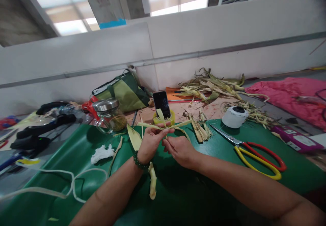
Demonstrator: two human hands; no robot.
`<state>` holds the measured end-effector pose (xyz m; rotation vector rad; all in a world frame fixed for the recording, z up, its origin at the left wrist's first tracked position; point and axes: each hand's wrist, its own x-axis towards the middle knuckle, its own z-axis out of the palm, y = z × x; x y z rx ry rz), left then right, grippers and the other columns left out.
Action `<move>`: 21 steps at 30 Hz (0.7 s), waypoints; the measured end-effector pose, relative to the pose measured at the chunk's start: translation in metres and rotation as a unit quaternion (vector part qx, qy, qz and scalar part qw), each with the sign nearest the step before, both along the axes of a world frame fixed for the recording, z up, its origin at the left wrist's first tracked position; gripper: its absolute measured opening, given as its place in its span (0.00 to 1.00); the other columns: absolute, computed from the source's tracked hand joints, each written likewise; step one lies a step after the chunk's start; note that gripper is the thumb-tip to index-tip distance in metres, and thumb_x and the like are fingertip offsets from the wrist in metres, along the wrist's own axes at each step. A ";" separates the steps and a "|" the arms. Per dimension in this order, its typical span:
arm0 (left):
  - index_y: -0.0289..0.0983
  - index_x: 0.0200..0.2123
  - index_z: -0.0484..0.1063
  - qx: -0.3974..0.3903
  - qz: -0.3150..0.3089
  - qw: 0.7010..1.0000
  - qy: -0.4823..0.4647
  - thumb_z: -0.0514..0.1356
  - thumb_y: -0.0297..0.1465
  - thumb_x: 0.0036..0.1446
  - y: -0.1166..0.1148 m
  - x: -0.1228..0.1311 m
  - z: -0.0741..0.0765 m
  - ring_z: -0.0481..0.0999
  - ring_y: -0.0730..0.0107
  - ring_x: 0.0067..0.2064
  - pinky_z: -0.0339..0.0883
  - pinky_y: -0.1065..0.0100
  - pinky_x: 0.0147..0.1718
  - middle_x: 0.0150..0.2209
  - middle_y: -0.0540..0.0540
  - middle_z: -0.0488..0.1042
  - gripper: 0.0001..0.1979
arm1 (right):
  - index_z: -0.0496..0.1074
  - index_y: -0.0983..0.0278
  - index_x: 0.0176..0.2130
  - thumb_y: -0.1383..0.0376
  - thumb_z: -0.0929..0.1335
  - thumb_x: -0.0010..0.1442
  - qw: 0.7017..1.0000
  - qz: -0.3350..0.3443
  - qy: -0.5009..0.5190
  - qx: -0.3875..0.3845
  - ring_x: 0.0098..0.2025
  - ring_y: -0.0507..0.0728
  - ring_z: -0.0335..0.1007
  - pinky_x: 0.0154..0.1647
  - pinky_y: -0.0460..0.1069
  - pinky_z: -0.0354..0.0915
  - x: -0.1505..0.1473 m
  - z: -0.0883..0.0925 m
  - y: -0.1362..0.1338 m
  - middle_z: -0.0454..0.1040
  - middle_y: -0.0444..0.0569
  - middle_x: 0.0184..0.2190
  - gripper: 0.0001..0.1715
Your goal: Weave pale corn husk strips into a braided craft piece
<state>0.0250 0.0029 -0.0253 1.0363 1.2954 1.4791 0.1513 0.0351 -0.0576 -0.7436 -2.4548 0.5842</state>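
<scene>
Both hands meet over the middle of a green mat. My left hand (152,139), with a dark green bead bracelet at the wrist, pinches several pale yellow-green husk strips (161,115) that cross and fan outward. My right hand (180,149) is closed just below the crossing, its fingertips against the same bundle; what exactly sits between them is hidden. A wide husk leaf (134,137) lies behind the left wrist. Below that wrist is a pale stalk piece (152,181). Past the strips, a phone (161,103) leans upright by a yellow tape roll (172,118).
Scissors (251,153) with red and yellow handles lie at right, near a white thread spool (234,116). Cut husks (200,129) and a dried husk pile (211,86) are behind. At left stand a glass jar (112,117), crumpled white tissue (102,154) and a white cord (72,181).
</scene>
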 end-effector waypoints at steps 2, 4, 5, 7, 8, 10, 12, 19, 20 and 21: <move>0.33 0.30 0.77 0.009 -0.025 0.999 -0.019 0.70 0.35 0.37 0.002 -0.003 0.001 0.78 0.61 0.35 0.70 0.67 0.32 0.34 0.42 0.81 0.16 | 0.70 0.65 0.28 0.59 0.55 0.67 1.000 -0.015 -0.009 0.016 0.27 0.52 0.71 0.27 0.45 0.56 0.004 0.002 0.004 0.77 0.49 0.26 0.24; 0.33 0.34 0.77 0.019 -0.041 0.998 -0.035 0.71 0.34 0.36 0.003 -0.006 0.001 0.79 0.61 0.36 0.70 0.64 0.39 0.31 0.43 0.81 0.19 | 0.70 0.64 0.27 0.57 0.56 0.67 0.998 -0.039 -0.010 0.045 0.27 0.52 0.71 0.27 0.46 0.55 0.009 0.005 0.009 0.77 0.49 0.26 0.25; 0.33 0.35 0.77 0.021 -0.047 0.998 -0.034 0.70 0.34 0.37 0.003 -0.007 0.001 0.79 0.60 0.37 0.69 0.62 0.41 0.30 0.43 0.81 0.19 | 0.70 0.64 0.27 0.56 0.57 0.66 0.997 -0.051 -0.007 0.063 0.26 0.52 0.71 0.27 0.46 0.54 0.011 0.006 0.011 0.76 0.49 0.25 0.25; 0.33 0.34 0.77 0.021 -0.053 0.998 -0.022 0.70 0.35 0.38 0.004 -0.010 0.001 0.78 0.61 0.37 0.68 0.61 0.44 0.28 0.44 0.80 0.17 | 0.71 0.64 0.26 0.55 0.58 0.65 0.993 -0.056 0.010 0.105 0.25 0.52 0.69 0.26 0.46 0.53 0.016 0.008 0.015 0.75 0.48 0.23 0.24; 0.33 0.34 0.77 0.021 -0.051 0.998 -0.020 0.69 0.35 0.39 0.004 -0.011 0.000 0.78 0.61 0.37 0.67 0.61 0.45 0.28 0.44 0.80 0.17 | 0.71 0.64 0.26 0.55 0.59 0.65 0.990 -0.055 0.029 0.126 0.25 0.52 0.69 0.27 0.47 0.54 0.019 0.010 0.017 0.74 0.48 0.22 0.23; 0.33 0.35 0.77 0.022 -0.045 0.999 -0.022 0.69 0.34 0.40 0.004 -0.013 0.000 0.78 0.63 0.36 0.66 0.62 0.45 0.27 0.45 0.80 0.17 | 0.70 0.63 0.27 0.57 0.60 0.64 0.980 -0.060 0.081 0.169 0.28 0.53 0.69 0.31 0.47 0.57 0.022 0.013 0.020 0.74 0.49 0.23 0.19; 0.33 0.36 0.77 0.020 -0.042 0.999 -0.027 0.68 0.33 0.41 0.005 -0.014 -0.001 0.77 0.66 0.34 0.66 0.65 0.43 0.26 0.47 0.79 0.16 | 0.69 0.63 0.31 0.59 0.63 0.61 0.969 -0.081 0.126 0.197 0.35 0.57 0.70 0.37 0.49 0.61 0.025 0.015 0.023 0.75 0.52 0.29 0.12; 0.31 0.34 0.77 -0.001 -0.084 0.996 -0.011 0.68 0.32 0.39 0.004 -0.013 0.002 0.68 0.76 0.23 0.61 0.72 0.25 0.23 0.48 0.76 0.16 | 0.67 0.64 0.40 0.67 0.63 0.61 0.988 -0.025 0.091 0.122 0.33 0.55 0.72 0.33 0.47 0.63 0.020 0.009 0.027 0.75 0.49 0.32 0.07; 0.31 0.34 0.77 -0.005 -0.082 0.997 0.004 0.68 0.32 0.39 0.004 -0.012 0.002 0.66 0.77 0.22 0.59 0.73 0.23 0.23 0.48 0.75 0.16 | 0.68 0.64 0.40 0.66 0.61 0.63 0.987 -0.016 0.080 0.138 0.33 0.55 0.73 0.33 0.47 0.62 0.020 0.008 0.027 0.76 0.50 0.32 0.08; 0.32 0.34 0.77 -0.009 -0.077 0.997 0.026 0.68 0.33 0.39 0.004 -0.011 0.002 0.64 0.78 0.21 0.57 0.73 0.22 0.22 0.49 0.74 0.16 | 0.68 0.65 0.38 0.66 0.59 0.65 0.984 -0.007 0.072 0.161 0.34 0.55 0.73 0.34 0.47 0.62 0.020 0.008 0.027 0.76 0.50 0.31 0.10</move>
